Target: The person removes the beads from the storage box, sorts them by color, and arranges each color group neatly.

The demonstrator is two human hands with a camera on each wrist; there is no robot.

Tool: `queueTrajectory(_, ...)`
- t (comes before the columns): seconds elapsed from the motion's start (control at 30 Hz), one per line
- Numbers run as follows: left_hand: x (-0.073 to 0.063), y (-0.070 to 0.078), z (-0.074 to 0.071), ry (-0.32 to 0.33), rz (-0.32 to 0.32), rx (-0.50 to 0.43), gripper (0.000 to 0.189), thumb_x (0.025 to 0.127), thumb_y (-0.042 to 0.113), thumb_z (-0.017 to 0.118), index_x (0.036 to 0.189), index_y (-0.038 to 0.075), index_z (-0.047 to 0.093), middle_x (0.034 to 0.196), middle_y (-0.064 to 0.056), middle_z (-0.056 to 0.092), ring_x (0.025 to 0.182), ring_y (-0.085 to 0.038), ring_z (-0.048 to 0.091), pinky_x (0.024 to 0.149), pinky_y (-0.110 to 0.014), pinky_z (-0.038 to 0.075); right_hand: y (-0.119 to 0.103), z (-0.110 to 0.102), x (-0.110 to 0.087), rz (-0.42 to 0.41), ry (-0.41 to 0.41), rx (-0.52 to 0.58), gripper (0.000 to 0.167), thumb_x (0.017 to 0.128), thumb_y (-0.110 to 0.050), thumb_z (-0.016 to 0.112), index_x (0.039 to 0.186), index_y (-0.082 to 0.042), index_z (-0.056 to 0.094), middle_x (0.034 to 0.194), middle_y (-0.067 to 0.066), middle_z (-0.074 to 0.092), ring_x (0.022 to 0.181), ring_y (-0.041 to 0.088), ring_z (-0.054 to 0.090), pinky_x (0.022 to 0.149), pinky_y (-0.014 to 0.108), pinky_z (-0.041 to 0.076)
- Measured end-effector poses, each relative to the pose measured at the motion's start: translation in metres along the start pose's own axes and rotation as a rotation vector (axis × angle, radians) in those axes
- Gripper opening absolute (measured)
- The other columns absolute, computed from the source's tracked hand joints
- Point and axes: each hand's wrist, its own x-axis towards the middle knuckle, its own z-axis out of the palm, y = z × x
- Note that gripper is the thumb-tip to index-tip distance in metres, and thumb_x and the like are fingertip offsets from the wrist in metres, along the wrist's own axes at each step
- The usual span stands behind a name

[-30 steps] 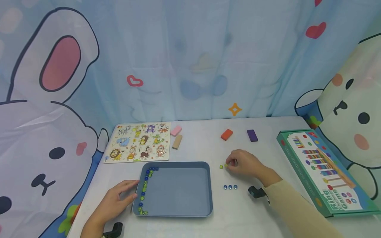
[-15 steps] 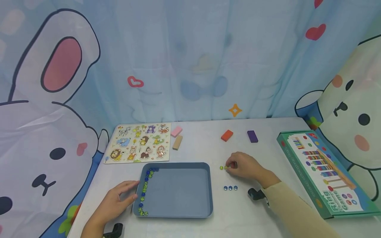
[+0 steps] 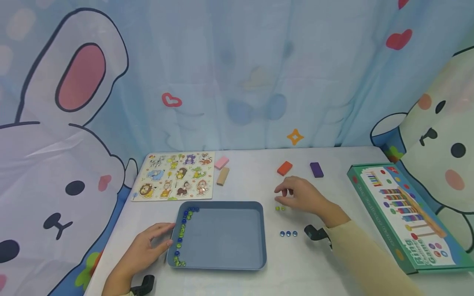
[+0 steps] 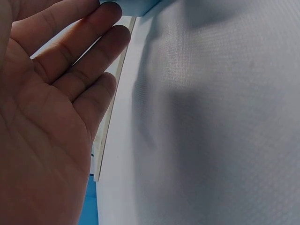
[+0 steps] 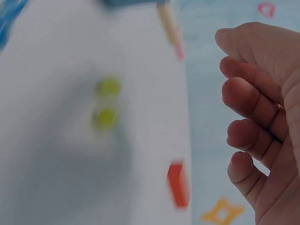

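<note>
A grey-blue rectangular tray point(image 3: 226, 238) lies on the white table, with a line of small blue and green beads point(image 3: 181, 231) along its left side. My left hand point(image 3: 142, 248) is at the tray's left rim, fingers loosely extended; the left wrist view shows its bare palm and fingertips by the tray's edge. Right of the tray, two green beads point(image 3: 280, 208) sit side by side. Just above them hovers my right hand point(image 3: 305, 198), thumb and fingers apart and loosely bent, with nothing between them in the right wrist view. Closer to me lie three pale blue beads point(image 3: 288, 234) in a row.
An animal puzzle board point(image 3: 174, 176) lies behind the tray, beside pink point(image 3: 221, 163) and tan blocks point(image 3: 223, 176). Orange point(image 3: 284, 168) and purple blocks point(image 3: 316, 169) lie farther back. A green toy box point(image 3: 407, 218) occupies the right side. A printed curtain point(image 3: 222, 74) hangs behind.
My right hand has let go of the right-hand green bead, its thumb and fingers spreading, and has risen up and away from the pair. The left hand stays at the tray.
</note>
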Motion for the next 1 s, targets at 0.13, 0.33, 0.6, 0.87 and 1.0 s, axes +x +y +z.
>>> queueTrajectory(0.13, 0.0, -0.001, -0.001, 0.01, 0.015, -0.004, 0.052, 0.096, 0.034, 0.077, 0.145, 0.022, 0.064, 0.143, 0.004, 0.065, 0.143, -0.032, 0.055, 0.118, -0.058, 0.045, -0.033, 0.005, 0.017, -0.103, -0.003, 0.008, 0.023, 0.088, -0.031, 0.085, 0.108, -0.018, 0.081, 0.082, -0.013, 0.063, 0.083, 0.015, 0.06, 0.071, 0.023, 0.054)
queueTrajectory(0.33, -0.001, 0.0, -0.001, 0.025, 0.056, -0.012, 0.051, 0.096, 0.032, 0.076, 0.144, 0.019, 0.064, 0.141, 0.001, 0.067, 0.141, -0.034, 0.057, 0.116, -0.061, 0.045, -0.082, 0.025, 0.047, -0.259, -0.052, -0.026, 0.021, 0.09, -0.036, 0.082, 0.106, -0.022, 0.081, 0.082, -0.012, 0.063, 0.084, 0.01, 0.058, 0.071, 0.021, 0.054)
queueTrajectory(0.6, -0.002, 0.004, -0.001, 0.022, 0.023, -0.035, 0.051, 0.095, 0.031, 0.077, 0.143, 0.018, 0.065, 0.142, 0.001, 0.067, 0.141, -0.033, 0.056, 0.117, -0.06, 0.044, -0.139, 0.056, 0.075, -0.418, -0.176, 0.009, 0.026, 0.091, -0.039, 0.081, 0.109, -0.019, 0.082, 0.088, -0.011, 0.066, 0.085, 0.009, 0.059, 0.071, 0.018, 0.048)
queueTrajectory(0.87, -0.002, 0.003, 0.0, 0.004, 0.0, -0.055, 0.051, 0.096, 0.034, 0.077, 0.144, 0.022, 0.064, 0.142, 0.004, 0.066, 0.142, -0.032, 0.056, 0.119, -0.06, 0.044, -0.179, 0.093, 0.086, -0.586, -0.279, -0.043, 0.026, 0.094, -0.042, 0.078, 0.111, -0.023, 0.082, 0.084, -0.015, 0.062, 0.079, -0.001, 0.051, 0.065, 0.011, 0.04)
queueTrajectory(1.0, -0.001, 0.002, 0.0, 0.003, 0.013, -0.047, 0.05, 0.096, 0.036, 0.076, 0.144, 0.024, 0.064, 0.141, 0.007, 0.066, 0.141, -0.03, 0.057, 0.118, -0.059, 0.045, -0.194, 0.112, 0.087, -0.621, -0.324, -0.078, 0.024, 0.093, -0.045, 0.078, 0.11, -0.027, 0.081, 0.084, -0.017, 0.06, 0.078, -0.002, 0.05, 0.062, 0.009, 0.038)
